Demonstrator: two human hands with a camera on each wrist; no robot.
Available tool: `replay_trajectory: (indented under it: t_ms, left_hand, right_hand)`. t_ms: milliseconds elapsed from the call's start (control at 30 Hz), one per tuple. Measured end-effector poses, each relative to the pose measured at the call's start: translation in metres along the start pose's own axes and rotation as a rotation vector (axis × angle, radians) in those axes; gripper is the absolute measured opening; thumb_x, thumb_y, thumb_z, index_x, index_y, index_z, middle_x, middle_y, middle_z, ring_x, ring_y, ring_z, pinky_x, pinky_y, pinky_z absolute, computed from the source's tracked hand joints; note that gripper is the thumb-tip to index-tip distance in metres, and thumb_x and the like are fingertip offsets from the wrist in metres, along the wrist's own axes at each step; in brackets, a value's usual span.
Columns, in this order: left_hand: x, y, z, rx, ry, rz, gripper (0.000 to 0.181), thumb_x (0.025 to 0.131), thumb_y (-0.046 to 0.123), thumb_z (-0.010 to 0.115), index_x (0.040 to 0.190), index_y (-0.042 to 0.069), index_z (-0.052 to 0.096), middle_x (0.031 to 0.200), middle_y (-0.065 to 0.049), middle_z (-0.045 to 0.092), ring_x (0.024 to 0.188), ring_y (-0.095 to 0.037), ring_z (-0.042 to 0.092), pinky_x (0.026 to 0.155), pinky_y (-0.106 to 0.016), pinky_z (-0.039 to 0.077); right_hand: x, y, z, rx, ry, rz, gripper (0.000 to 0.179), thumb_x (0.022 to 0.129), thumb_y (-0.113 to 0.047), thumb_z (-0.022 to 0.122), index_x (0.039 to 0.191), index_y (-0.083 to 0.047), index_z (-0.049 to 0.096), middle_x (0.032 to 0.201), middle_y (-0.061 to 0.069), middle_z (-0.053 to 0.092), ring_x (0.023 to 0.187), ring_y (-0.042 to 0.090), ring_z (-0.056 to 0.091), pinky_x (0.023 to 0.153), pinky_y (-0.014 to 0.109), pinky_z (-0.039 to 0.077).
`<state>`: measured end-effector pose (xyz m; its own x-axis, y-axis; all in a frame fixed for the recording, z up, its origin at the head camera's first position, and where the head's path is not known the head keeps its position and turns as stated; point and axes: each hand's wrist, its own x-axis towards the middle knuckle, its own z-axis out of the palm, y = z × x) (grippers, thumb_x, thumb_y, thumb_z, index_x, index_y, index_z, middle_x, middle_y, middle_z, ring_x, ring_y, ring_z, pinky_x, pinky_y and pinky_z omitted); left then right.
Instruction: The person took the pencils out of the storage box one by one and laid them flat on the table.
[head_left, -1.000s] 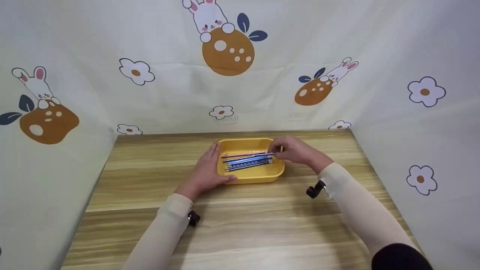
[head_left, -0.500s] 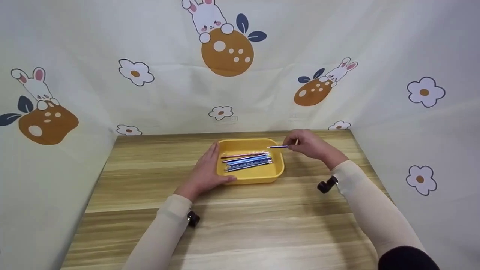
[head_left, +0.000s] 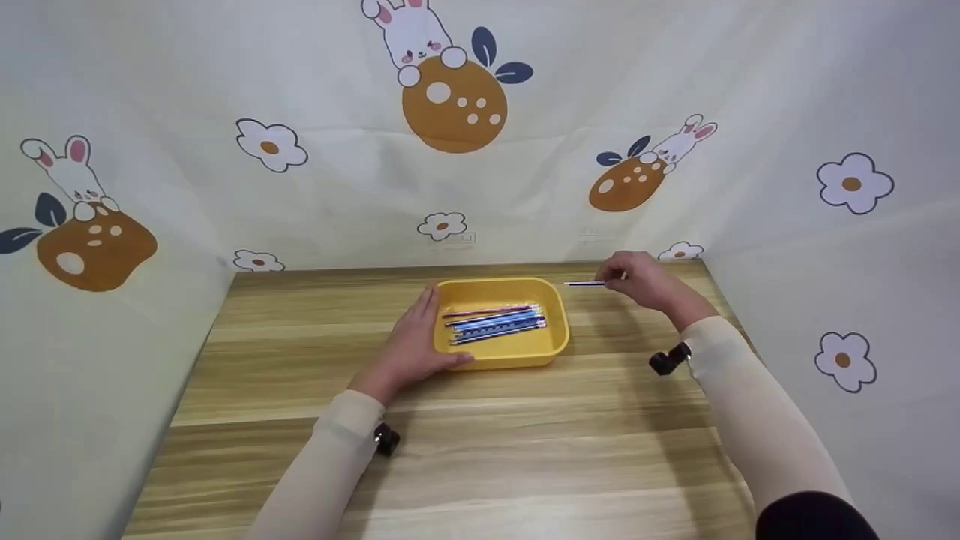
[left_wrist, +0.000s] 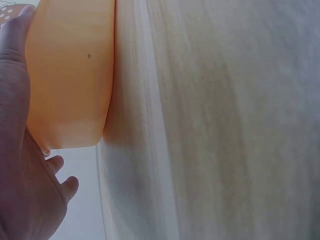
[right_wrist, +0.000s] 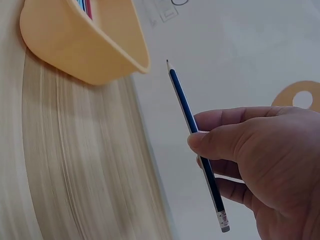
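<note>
A yellow plastic basket-like tray (head_left: 517, 360) stands at the back middle of the table, with several pencils (head_left: 495, 322), mostly blue and one reddish, lying side by side in it. My left hand (head_left: 409, 341) rests on the tray's left end, thumb along the front rim and fingers at the left wall. To the right of the tray, my right hand (head_left: 641, 281) pinches a dark blue pencil (right_wrist: 187, 107) between thumb and fingers. The pencil's sharpened tip points left toward the tray, and its eraser end shows below the fingers in the right wrist view.
A wood-grain table (head_left: 480, 450) carries the tray. Pale curtains with rabbit and flower prints (head_left: 454, 105) enclose its back and both sides. The right hand is close to the back curtain.
My right hand has lifted the dark blue pencil out of the tray and moved right and back with it, past the tray's rim. The left hand has stayed on the tray.
</note>
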<state>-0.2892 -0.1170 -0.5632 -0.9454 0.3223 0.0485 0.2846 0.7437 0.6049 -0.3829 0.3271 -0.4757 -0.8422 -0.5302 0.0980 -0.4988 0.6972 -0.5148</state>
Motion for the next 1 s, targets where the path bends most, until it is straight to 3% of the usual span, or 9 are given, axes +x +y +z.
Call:
replay_trajectory:
  t_ms: [533, 700, 1000]
  left_hand:
    - [0.000, 0.000, -0.001, 0.011, -0.003, 0.004, 0.150, 0.078, 0.082, 0.084, 0.178, 0.008, 0.000, 0.186, -0.013, 0.000, 0.170, -0.039, 0.010, 0.136, -0.053, 0.015]
    - [-0.001, -0.001, -0.001, 0.004, 0.004, 0.001, 0.150, 0.078, 0.081, 0.085, 0.178, 0.008, 0.000, 0.186, -0.011, -0.001, 0.170, -0.039, 0.010, 0.136, -0.054, 0.016]
    - [-0.001, 0.000, 0.001, 0.017, 0.006, 0.002, 0.145, 0.081, 0.077, 0.085, 0.178, 0.007, 0.002, 0.186, -0.015, 0.005, 0.170, -0.037, 0.011, 0.136, -0.053, 0.018]
  right_hand:
    - [0.002, 0.023, 0.000, 0.013, -0.014, 0.093, 0.019, 0.100, 0.013, 0.072, 0.112, 0.002, 0.081, 0.108, 0.017, 0.077, 0.102, 0.034, 0.069, 0.093, 0.054, 0.058]
    - [0.004, 0.033, 0.009, -0.003, -0.005, 0.127, 0.020, 0.100, 0.011, 0.073, 0.112, -0.001, 0.082, 0.108, 0.014, 0.076, 0.102, 0.032, 0.068, 0.094, 0.053, 0.058]
    - [0.005, 0.053, 0.028, -0.010, -0.027, 0.116, 0.024, 0.095, 0.017, 0.069, 0.109, 0.003, 0.082, 0.106, 0.017, 0.078, 0.102, 0.033, 0.069, 0.096, 0.056, 0.058]
